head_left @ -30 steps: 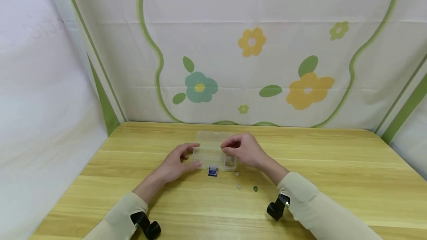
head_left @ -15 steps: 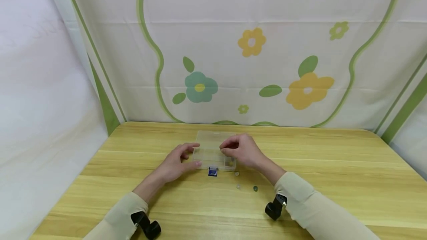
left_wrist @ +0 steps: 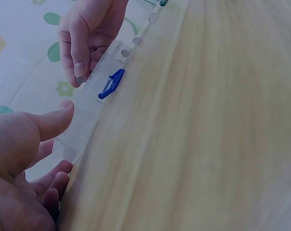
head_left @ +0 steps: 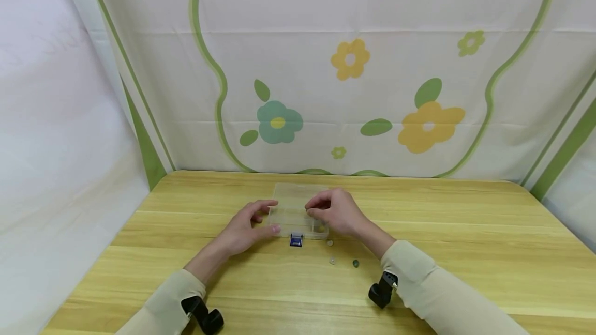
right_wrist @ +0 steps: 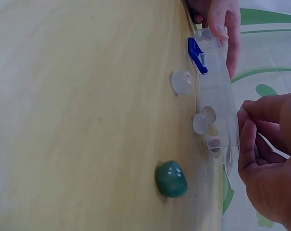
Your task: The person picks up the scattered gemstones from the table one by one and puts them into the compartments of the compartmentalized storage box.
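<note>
Green tumbled stone (head_left: 356,263) on the worktop (head_left: 433,221), two clear stones (head_left: 332,261) left of it, clear compartment box (head_left: 289,216) beyond, left hand (head_left: 243,230) spread wide at its left end, right hand (head_left: 340,213) over its right half, pinching a greyish stone (left_wrist: 80,80) plain only in the left wrist view

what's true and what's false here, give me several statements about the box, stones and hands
1. The clear box stands open. True.
2. Its latch is on the far side. False: the blue latch is on the person's side.
3. The green stone lies on the table. True.
4. The right hand holds nothing. False: the right hand pinches a small grey piece.
5. The left hand is at the box's left end. True.
6. No pale stones lie outside the box. False: two pale stones do.
</note>
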Tool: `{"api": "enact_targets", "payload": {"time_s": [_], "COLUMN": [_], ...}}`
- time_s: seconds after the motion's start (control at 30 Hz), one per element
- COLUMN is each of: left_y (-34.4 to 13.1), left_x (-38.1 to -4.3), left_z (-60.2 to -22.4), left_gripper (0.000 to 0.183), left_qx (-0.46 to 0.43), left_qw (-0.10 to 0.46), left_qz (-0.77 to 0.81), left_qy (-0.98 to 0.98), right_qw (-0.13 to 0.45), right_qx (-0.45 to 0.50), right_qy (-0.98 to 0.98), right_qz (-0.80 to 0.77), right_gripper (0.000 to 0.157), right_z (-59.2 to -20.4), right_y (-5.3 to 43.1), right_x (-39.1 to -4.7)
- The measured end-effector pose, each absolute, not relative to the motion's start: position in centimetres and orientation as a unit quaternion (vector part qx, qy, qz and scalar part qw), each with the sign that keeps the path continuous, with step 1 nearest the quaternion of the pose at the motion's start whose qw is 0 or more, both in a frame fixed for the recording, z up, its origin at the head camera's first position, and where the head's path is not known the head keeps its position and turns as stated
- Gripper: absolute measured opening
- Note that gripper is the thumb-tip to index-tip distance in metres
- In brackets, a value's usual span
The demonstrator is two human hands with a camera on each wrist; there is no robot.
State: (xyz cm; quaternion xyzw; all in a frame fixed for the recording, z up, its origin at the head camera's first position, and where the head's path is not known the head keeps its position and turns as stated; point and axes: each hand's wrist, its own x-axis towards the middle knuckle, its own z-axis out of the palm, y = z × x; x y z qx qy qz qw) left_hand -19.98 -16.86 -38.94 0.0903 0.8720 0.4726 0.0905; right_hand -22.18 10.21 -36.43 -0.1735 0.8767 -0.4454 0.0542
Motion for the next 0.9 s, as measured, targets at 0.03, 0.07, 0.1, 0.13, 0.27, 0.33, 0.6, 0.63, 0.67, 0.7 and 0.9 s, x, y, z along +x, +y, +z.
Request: {"api": "enact_targets", "payload": {"time_s": [0.03,0.07,0.1,0.13,0.27,0.33,0.6,0.63,0.67,0.7,0.9], "left_y": [-16.86,-16.88,-16.89,-16.9,-16.93,-16.94,-16.98,-16.98,-16.99,-16.99,-16.99], "left_x": [-19.99,-19.99,-20.0,-20.01,-20.02,-20.02,-20.09,-20.1,-20.11,-20.12,-20.15], "left_z": [-38.95,-38.95,-38.95,-38.95,-38.95,-38.96,-39.05,-39.07,-39.08,-39.09,-39.12], "left_gripper": [0.063,0.063,0.063,0.063,0.063,0.063,0.061,0.061,0.061,0.061,0.061], "left_qx": [0.09,0.09,0.091,0.09,0.091,0.093,0.095,0.095,0.095,0.095,0.094], "left_qw": [0.09,0.09,0.09,0.09,0.09,0.09,0.089,0.089,0.089,0.088,0.088], "left_qz": [0.472,0.471,0.471,0.472,0.471,0.47,0.468,0.468,0.468,0.467,0.466], "left_qy": [0.872,0.873,0.873,0.873,0.873,0.873,0.874,0.874,0.874,0.875,0.875], "right_qw": [0.054,0.054,0.055,0.055,0.059,0.059,0.058,0.058,0.058,0.059,0.064], "right_qx": [-0.173,-0.173,-0.173,-0.172,-0.171,-0.17,-0.167,-0.166,-0.165,-0.164,-0.156], "right_qy": [0.877,0.877,0.878,0.877,0.877,0.878,0.88,0.88,0.881,0.881,0.883], "right_qz": [-0.445,-0.444,-0.444,-0.444,-0.445,-0.444,-0.441,-0.441,-0.44,-0.439,-0.438], "right_gripper": [0.013,0.013,0.013,0.013,0.013,0.013,0.013,0.013,0.013,0.013,0.013], "right_z": [-36.44,-36.44,-36.43,-36.41,-36.32,-36.28,-36.22,-36.21,-36.2,-36.19,-36.03], "right_y": [10.2,10.19,10.17,10.17,10.15,10.14,10.04,10.03,10.02,10.01,9.95], "right_x": [-22.19,-22.21,-22.23,-22.24,-22.22,-22.21,-22.18,-22.17,-22.17,-22.17,-22.16]}}
